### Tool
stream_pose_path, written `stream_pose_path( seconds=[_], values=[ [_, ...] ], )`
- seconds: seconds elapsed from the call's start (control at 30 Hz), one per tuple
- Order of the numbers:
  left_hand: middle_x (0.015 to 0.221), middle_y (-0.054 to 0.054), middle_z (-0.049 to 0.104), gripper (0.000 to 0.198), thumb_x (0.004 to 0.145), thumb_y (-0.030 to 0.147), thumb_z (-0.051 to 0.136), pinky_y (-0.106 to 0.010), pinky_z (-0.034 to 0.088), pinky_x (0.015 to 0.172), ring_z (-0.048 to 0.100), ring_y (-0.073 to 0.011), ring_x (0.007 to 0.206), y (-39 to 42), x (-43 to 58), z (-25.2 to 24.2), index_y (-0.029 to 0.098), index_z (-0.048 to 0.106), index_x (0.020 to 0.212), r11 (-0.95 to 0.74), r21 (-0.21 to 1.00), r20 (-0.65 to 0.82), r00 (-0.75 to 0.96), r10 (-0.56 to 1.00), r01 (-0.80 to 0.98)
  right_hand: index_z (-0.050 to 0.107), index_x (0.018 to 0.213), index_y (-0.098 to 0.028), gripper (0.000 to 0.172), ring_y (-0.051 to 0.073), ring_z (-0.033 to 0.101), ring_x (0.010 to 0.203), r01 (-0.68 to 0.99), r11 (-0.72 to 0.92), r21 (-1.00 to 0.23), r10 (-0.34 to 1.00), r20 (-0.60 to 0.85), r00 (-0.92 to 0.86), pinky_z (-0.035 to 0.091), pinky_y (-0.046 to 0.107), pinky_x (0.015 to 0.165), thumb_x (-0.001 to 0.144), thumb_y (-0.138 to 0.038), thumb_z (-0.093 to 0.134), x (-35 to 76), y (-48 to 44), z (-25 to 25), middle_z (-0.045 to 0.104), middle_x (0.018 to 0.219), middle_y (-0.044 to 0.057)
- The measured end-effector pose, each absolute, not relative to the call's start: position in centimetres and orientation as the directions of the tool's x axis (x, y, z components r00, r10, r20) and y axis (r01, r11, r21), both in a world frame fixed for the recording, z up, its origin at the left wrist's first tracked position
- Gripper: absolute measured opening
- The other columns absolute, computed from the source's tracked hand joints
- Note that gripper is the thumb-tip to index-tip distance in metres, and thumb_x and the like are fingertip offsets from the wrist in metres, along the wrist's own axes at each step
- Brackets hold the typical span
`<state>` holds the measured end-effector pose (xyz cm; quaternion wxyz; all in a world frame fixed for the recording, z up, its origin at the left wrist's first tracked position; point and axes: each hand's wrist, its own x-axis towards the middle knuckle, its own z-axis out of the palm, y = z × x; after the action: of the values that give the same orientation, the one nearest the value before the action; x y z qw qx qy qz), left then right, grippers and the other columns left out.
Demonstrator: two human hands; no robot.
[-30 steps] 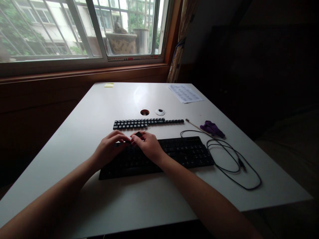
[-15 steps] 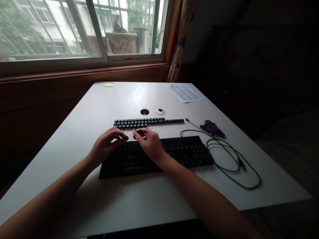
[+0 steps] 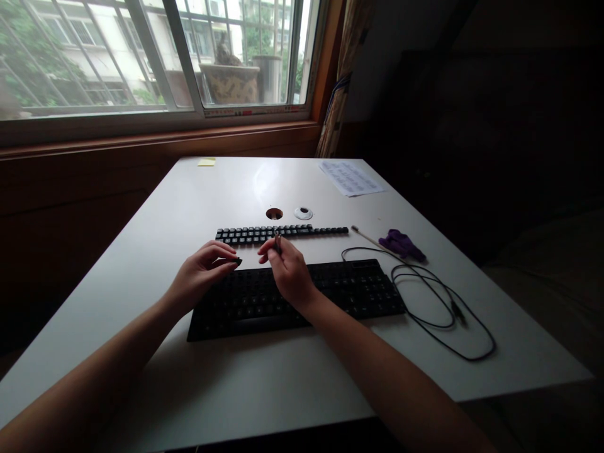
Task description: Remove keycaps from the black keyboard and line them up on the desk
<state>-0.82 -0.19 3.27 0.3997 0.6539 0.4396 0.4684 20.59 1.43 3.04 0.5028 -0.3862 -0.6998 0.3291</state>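
Observation:
My left hand (image 3: 201, 270) pinches a small black keycap (image 3: 238, 261) between thumb and fingers, above the upper left part of a black keyboard (image 3: 255, 322). My right hand (image 3: 290, 270) is closed around a small tool, apparently a wire keycap puller (image 3: 277, 243), which points up from the fingers. Its handle is mostly hidden by the hand. The two hands are a short gap apart. Just beyond them, rows of loose black keycaps (image 3: 250, 236) are lined up on the white table (image 3: 155, 251).
Right of the keyboard its black cable (image 3: 472, 357) lies coiled. Near it are a thin brush-like stick (image 3: 370, 238) and a purple cloth (image 3: 401, 244). Farther back are a cable hole (image 3: 274, 214), its round cover (image 3: 303, 214), printed papers (image 3: 352, 178) and a yellow sticky note (image 3: 206, 162).
My right hand has drawn away from the keycap in my left hand, and the puller's wires no longer reach toward it. The tool has turned to point upward. My left hand stays nearly in place.

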Motion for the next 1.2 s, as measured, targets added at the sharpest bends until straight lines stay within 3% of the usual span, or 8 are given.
stream_pose_path(
  seconds=[0.2,0.57,0.87,1.03,1.2],
  values=[
    [0.104,-0.007,0.060,0.014,0.084,0.030,0.073,-0.034,0.052,0.088,0.060,-0.0198,0.100,-0.12,-0.83,3.40,0.018,0.069,0.088,-0.288,0.931,0.257,0.155,0.954,0.226,0.060,0.093,-0.021,0.019,0.012,0.058,0.066,0.223,0.460,-0.860,0.876,0.398,-0.274,0.048,0.028,0.070,0.092,-0.013,0.042,20.54,1.50,2.68,0.065,0.092,0.002],
    [0.094,-0.005,0.061,0.018,0.080,0.032,0.075,-0.030,0.051,0.075,0.060,-0.0171,0.085,0.07,-0.98,3.05,0.017,0.065,0.084,-0.278,0.934,0.256,0.122,0.959,0.223,0.062,0.090,-0.022,0.021,0.017,0.063,0.086,0.260,0.480,-0.838,0.868,0.413,-0.275,0.048,0.030,0.082,0.090,-0.011,0.044,20.56,1.73,2.26,0.067,0.089,0.002],
    [0.098,-0.007,0.066,0.018,0.079,0.033,0.076,-0.031,0.052,0.079,0.062,-0.0199,0.092,-0.25,-0.49,3.86,0.018,0.068,0.086,-0.088,0.994,0.079,0.132,0.988,0.059,0.068,0.100,-0.023,0.020,0.017,0.062,0.092,0.224,0.596,-0.771,0.796,0.531,-0.291,0.049,0.032,0.087,0.095,-0.018,0.049,20.73,1.56,2.73,0.065,0.095,0.004],
    [0.095,-0.007,0.067,0.021,0.077,0.034,0.078,-0.030,0.053,0.074,0.064,-0.0201,0.087,-0.26,-0.38,3.82,0.019,0.069,0.086,-0.046,0.999,0.042,0.148,0.988,0.026,0.072,0.103,-0.026,0.016,0.016,0.061,0.083,0.213,0.610,-0.763,0.779,0.528,-0.337,0.052,0.031,0.078,0.090,-0.031,0.064,20.77,1.20,2.83,0.063,0.092,0.003],
    [0.093,-0.005,0.069,0.020,0.078,0.034,0.078,-0.029,0.052,0.075,0.065,-0.0187,0.086,-0.38,-0.37,3.66,0.019,0.068,0.087,-0.030,1.000,0.028,0.180,0.983,0.005,0.071,0.108,-0.028,0.022,0.016,0.061,0.084,0.167,0.637,-0.752,0.744,0.544,-0.387,0.053,0.030,0.075,0.086,-0.029,0.071,20.75,1.17,2.47,0.063,0.094,0.002]
  ],
)
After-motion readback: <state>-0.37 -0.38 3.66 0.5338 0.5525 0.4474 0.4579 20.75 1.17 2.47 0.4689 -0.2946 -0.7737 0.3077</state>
